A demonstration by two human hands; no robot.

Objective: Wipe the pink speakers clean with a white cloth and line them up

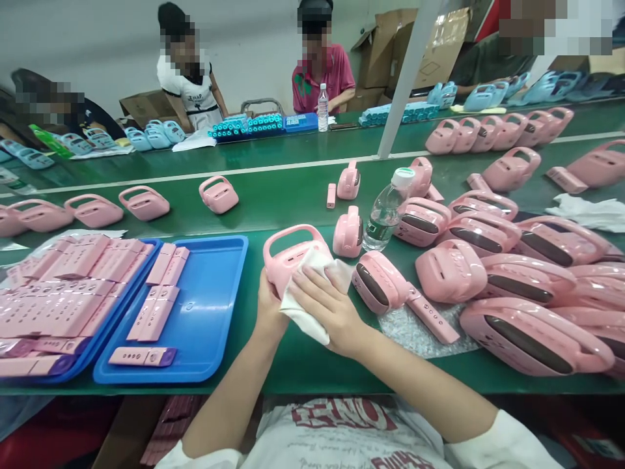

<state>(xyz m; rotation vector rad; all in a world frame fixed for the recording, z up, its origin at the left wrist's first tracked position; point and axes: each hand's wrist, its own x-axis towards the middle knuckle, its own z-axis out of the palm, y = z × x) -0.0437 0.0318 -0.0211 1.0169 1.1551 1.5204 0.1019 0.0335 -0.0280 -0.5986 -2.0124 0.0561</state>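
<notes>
My left hand (270, 306) grips a pink handled device (288, 251) from the left side, holding it upright on the green table edge. My right hand (328, 306) presses a white cloth (312, 293) flat against the device's front. Just right of my hands lies another pink device (378, 281) face up, with a pink remote-like bar (432, 317) beside it on a bubble-wrap sheet (420, 339).
Two blue trays (215, 306) at left hold pink bars. A pile of pink devices (527, 273) fills the right. A water bottle (385, 212) stands behind my hands. More devices ride the green conveyor (273, 195). Three people sit across, with blue devices and cardboard boxes.
</notes>
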